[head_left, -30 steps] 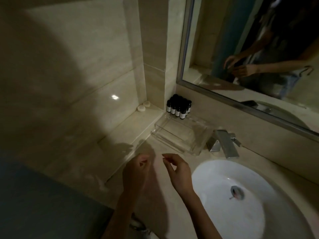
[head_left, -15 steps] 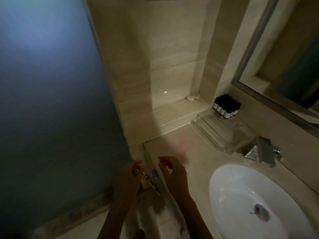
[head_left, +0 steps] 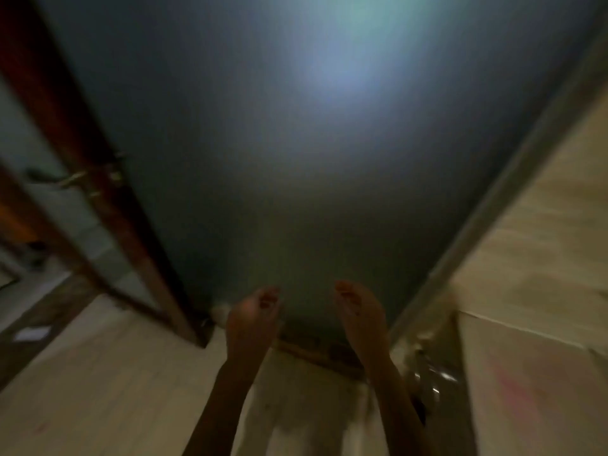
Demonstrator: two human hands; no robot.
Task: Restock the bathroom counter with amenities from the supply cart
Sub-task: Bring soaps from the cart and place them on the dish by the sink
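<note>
My left hand (head_left: 251, 319) and my right hand (head_left: 360, 315) are raised side by side in front of me, fingers loosely curled, with nothing in either. Both hang before a frosted glass panel (head_left: 312, 159). The beige counter (head_left: 533, 373) shows only as a blurred slab at the right edge. No amenities, tray or supply cart are in view. The picture is dim and motion-blurred.
A dark wooden door frame (head_left: 108, 205) with a metal handle (head_left: 75, 181) stands at the left, an opening beyond it. Pale floor tiles (head_left: 98, 390) spread below. A metal fitting (head_left: 431, 380) glints under the counter's edge near my right forearm.
The view has swung left, away from the sink, bottles and clear tray, onto the frosted glass and the door. Both hands stay raised and hold nothing.
</note>
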